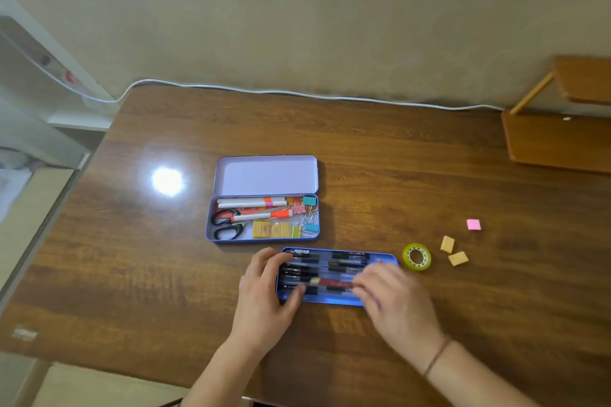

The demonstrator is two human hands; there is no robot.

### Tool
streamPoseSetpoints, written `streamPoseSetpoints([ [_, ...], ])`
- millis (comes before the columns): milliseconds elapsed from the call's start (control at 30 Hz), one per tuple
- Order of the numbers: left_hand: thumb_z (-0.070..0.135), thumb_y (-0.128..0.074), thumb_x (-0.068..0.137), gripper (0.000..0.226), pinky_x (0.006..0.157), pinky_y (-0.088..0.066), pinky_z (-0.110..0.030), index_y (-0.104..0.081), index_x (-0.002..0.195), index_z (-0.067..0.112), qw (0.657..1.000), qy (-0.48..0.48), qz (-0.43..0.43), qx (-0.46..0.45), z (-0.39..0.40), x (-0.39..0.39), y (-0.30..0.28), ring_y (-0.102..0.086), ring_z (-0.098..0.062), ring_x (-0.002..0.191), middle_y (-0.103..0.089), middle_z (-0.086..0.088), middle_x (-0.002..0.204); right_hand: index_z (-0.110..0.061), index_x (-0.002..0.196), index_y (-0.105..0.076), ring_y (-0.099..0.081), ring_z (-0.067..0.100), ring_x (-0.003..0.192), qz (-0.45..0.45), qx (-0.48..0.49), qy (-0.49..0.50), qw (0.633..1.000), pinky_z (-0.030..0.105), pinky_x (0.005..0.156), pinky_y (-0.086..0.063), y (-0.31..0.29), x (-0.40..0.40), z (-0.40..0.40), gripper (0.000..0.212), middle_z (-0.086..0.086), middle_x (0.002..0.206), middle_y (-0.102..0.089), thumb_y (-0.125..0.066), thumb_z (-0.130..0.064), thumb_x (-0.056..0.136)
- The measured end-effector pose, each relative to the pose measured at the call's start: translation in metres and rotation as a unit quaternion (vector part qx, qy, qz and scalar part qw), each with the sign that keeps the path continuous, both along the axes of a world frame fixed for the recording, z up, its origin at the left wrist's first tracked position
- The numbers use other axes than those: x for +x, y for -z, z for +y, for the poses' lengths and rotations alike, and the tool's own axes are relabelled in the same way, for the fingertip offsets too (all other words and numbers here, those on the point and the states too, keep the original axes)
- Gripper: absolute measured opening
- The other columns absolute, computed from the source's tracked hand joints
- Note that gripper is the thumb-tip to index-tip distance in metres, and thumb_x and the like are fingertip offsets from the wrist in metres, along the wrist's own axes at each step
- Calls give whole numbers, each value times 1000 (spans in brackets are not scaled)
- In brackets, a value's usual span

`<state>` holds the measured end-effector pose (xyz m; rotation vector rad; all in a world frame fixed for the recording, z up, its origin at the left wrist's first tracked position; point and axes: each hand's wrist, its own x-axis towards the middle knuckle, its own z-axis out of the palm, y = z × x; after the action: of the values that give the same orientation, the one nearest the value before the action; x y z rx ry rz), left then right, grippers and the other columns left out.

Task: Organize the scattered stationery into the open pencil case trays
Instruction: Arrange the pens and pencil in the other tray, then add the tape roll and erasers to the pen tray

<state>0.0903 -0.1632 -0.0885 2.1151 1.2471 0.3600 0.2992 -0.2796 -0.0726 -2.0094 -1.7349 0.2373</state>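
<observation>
A blue tray full of dark pens lies near the table's front edge. My left hand grips its left end, thumb on the near rim. My right hand, blurred, holds the right end of a red pen that lies across the dark pens. Behind it stands the open lilac pencil case, its base holding markers, black scissors, tan erasers and binder clips. Loose on the table to the right are a yellow tape roll, two tan erasers and a pink eraser.
A white cable runs along the wall at the table's back edge. A low wooden shelf sits at the back right corner. The table's left edge drops off beside a window sill.
</observation>
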Motion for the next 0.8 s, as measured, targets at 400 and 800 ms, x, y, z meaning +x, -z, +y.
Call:
streamPoseSetpoints([
  [400,9,-70,84,38,87,-51,-31,-60,117,22,994,-57,-97,-1,-3,1,1,-55,-9,102,-47,19,119,-24,97,-66,-54,11,91,21,-19,-17,999,28,80,-49,12,-27,-5,16,-9,95,-58,-68,-21,81],
  [800,60,-45,91,64,113,-15,-53,-37,146,29,953,221,113,174,-38,69,-9,-22,-28,146,-24,4,160,-29,127,-57,-37,22,131,-110,-163,135,971,46,104,-28,-1,81,-20,51,-12,128,-57,-58,-48,79],
])
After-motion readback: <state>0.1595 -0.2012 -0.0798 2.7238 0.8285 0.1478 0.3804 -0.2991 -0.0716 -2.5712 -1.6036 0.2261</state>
